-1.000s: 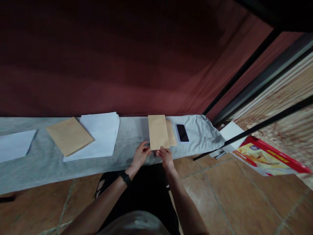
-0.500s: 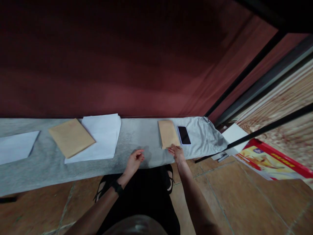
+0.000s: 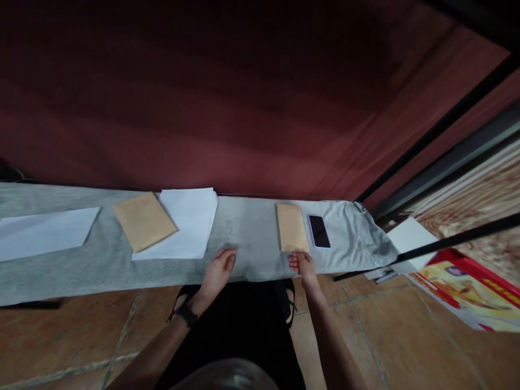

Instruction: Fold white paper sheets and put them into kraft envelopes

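A small brown envelope [image 3: 291, 227] lies flat on the grey cloth [image 3: 252, 233], just left of a dark phone [image 3: 319, 231]. My right hand [image 3: 303, 264] rests at the envelope's near edge, fingers curled and touching it. Resting on the bare cloth to the left is my left hand [image 3: 217, 269], fingers loosely spread and holding nothing; a dark band is on that wrist. Farther left, a larger brown envelope [image 3: 144, 220] lies partly over a stack of white paper [image 3: 190, 225].
A white sheet [image 3: 44, 233] lies at the cloth's far left. White paper [image 3: 410, 236] and a red and yellow box [image 3: 471, 290] sit on the tiled floor [image 3: 385, 336] at right. A dark red wall [image 3: 203, 108] stands behind.
The small envelope, held up by both hands a second ago, now lies flat beside the phone. My left hand has let go and dropped onto the cloth. The view has shifted left.
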`<state>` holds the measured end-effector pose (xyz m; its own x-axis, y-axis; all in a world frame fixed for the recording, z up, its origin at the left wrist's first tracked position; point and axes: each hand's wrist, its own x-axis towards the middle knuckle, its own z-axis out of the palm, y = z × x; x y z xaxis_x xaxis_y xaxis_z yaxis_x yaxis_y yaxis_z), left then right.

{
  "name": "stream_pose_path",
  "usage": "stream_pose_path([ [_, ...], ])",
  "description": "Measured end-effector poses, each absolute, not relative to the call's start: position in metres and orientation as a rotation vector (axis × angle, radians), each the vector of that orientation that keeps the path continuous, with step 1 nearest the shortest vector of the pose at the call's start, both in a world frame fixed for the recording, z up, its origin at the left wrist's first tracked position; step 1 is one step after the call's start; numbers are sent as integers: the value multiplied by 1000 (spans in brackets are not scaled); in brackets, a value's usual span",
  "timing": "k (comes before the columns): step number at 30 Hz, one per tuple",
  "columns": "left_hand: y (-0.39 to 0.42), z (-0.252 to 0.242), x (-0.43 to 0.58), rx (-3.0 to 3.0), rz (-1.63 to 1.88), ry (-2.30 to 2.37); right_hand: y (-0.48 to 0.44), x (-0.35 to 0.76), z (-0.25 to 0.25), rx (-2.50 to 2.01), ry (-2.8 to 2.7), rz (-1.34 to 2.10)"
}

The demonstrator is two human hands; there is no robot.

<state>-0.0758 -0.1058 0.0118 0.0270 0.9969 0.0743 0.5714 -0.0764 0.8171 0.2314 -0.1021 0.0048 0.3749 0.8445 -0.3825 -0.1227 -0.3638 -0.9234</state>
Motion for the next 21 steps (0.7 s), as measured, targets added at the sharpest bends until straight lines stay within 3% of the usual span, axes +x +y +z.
stream_pose_path([
  [6, -106, 22, -111, 2002, 720, 1933, -105, 191, 3, -1579, -1656, 418],
  [9, -107, 18, -126, 2000, 629, 2160, -102, 173, -8, -1612, -1875, 179],
  [21, -101, 28, -142, 1897, 304, 2256, -110, 166, -35, -1697, -1966, -89],
])
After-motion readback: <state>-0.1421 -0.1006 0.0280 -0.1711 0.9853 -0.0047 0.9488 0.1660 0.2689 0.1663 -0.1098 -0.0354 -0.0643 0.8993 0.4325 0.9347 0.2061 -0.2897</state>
